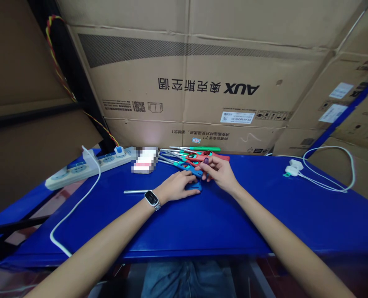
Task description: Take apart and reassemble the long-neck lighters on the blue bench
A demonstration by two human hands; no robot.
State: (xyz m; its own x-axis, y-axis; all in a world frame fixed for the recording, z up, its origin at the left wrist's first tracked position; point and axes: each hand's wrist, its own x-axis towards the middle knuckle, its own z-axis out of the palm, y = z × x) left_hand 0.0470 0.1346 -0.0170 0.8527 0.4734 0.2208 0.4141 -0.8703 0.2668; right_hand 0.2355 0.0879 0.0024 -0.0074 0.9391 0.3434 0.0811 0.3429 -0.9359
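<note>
My left hand (176, 186), with a watch on its wrist, lies over a blue long-necked lighter (195, 187) on the table, fingers curled on its handle. The lighter's metal tube pokes out to the left beneath the wrist. Close beside it, my right hand (221, 174) has its fingers pinched together near the handle's end; what they hold, if anything, is too small to make out. A dark purple spot shows at its fingertip. Just behind the hands lie several more lighters, including a green lighter (206, 149) and a red lighter (223, 157), their metal tubes pointing left.
The blue table (249, 223) backs onto a large cardboard sheet (140, 62). At left are a white power strip (87, 167), a white cable (75, 211) and a pixelated white object (145, 160). A white charger (292, 169) with looped cable sits at right.
</note>
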